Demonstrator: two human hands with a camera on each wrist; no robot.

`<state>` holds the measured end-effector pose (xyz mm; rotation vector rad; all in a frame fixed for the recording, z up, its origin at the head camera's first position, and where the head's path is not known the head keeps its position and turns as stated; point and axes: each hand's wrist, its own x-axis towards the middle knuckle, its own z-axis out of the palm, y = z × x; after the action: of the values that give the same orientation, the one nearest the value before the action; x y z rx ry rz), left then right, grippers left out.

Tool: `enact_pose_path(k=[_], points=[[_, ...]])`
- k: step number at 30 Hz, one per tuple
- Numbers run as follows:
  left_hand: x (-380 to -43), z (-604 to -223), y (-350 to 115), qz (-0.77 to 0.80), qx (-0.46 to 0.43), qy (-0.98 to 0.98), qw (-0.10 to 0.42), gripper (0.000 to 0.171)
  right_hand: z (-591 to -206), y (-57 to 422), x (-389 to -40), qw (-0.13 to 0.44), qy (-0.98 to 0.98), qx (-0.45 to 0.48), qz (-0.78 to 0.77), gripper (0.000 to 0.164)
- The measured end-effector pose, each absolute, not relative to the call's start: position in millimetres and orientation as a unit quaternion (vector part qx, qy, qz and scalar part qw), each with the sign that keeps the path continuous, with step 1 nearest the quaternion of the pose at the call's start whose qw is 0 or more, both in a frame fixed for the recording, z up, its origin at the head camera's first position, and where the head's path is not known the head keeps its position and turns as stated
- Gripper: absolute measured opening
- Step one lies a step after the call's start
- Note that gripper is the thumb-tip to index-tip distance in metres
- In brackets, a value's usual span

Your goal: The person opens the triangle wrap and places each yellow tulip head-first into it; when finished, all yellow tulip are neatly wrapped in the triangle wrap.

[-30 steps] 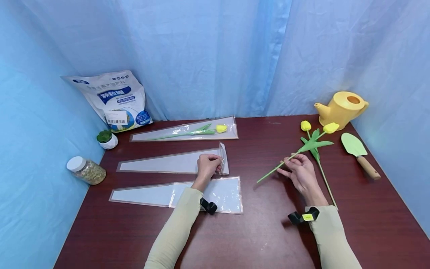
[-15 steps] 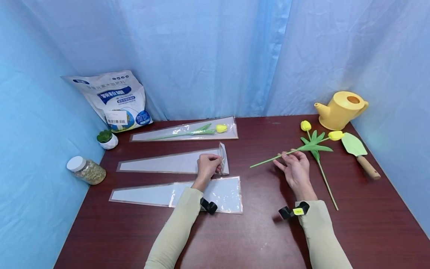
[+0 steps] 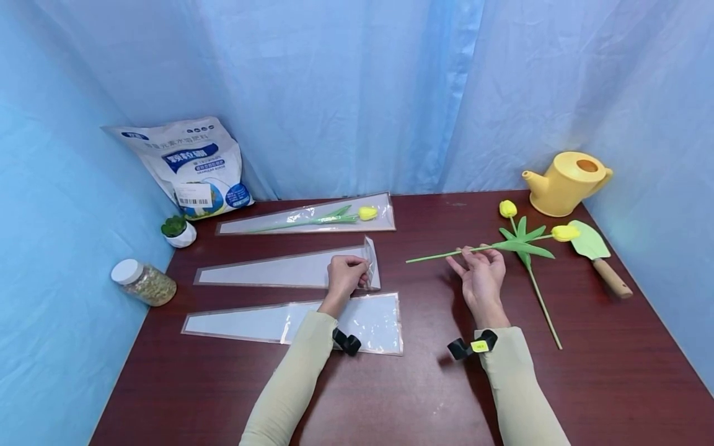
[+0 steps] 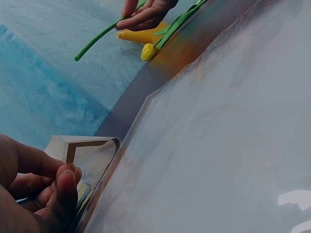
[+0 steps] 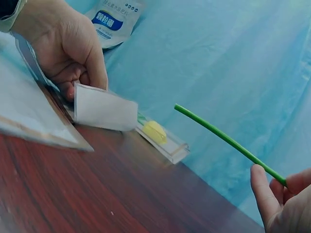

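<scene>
My left hand (image 3: 347, 272) pinches the wide right end of the middle clear flower sleeve (image 3: 268, 271), its edge lifted off the table. In the right wrist view that lifted sleeve edge (image 5: 104, 109) stands up by the fingers. My right hand (image 3: 483, 279) holds a yellow tulip by its green stem (image 3: 435, 256). The bare stem end points left towards the sleeve, apart from it; the yellow bloom (image 3: 566, 233) points right. Another tulip (image 3: 535, 291) lies on the table beneath the held one's leaves. At the back, a sleeve (image 3: 385, 217) contains a tulip (image 3: 367, 213).
A third sleeve (image 3: 240, 324) lies in front, under my left forearm. Along the left stand a fertilizer bag (image 3: 195, 167), a small potted plant (image 3: 177, 231) and a jar (image 3: 144, 282). A yellow watering can (image 3: 566, 184) and a trowel (image 3: 611, 277) are at the right.
My right hand has moved left and slightly up with the tulip, whose stem has turned from slanted to nearly level. My left hand has stayed at the middle sleeve.
</scene>
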<state>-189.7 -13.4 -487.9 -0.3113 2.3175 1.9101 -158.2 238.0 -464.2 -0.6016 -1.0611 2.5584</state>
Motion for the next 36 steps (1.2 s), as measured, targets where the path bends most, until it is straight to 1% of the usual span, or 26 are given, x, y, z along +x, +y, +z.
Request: enact_pose_path(k=[5,15,21,36], points=[[-189,-488,-14,0.627,-0.101,0.770,0.063,0.013,-464,228,-161,0.167,-0.373,-0.217,0.886,0.033],[-190,-488,-13,0.626,-0.102,0.770,0.062,0.012,-465,208,-167,0.185,-0.383,-0.222,0.878,0.028],[-191,-488,-13,0.623,-0.103,0.773,0.061,0.013,-466,194,-169,0.197,-0.386,-0.214,0.876,0.029],[-189,-487,-13,0.626,-0.105,0.770,0.068,0.013,-472,169,-173,0.208,-0.425,-0.204,0.857,0.026]])
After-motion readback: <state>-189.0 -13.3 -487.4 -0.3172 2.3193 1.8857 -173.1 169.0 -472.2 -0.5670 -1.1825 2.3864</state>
